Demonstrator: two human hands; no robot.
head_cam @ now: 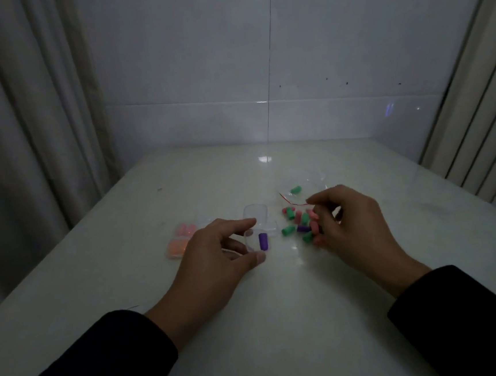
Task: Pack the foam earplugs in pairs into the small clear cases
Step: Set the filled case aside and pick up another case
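An open clear case (256, 241) lies mid-table with one purple earplug (263, 241) inside, its lid (255, 212) raised behind. My left hand (216, 256) holds this case between thumb and fingers. To the right is a loose pile of green, pink and purple earplugs (299, 222). My right hand (352, 223) hovers over the pile's right side, fingers curled and touching pink earplugs (313, 224); whether it grips one is unclear. Two shut cases sit at the left, one with pink earplugs (184, 230), one with orange earplugs (175, 246).
A clear zip bag (300, 183) with a red seal strip and one green earplug (295, 189) inside lies behind the pile. The white table (282, 319) meets a tiled wall at the back. Curtains hang on both sides.
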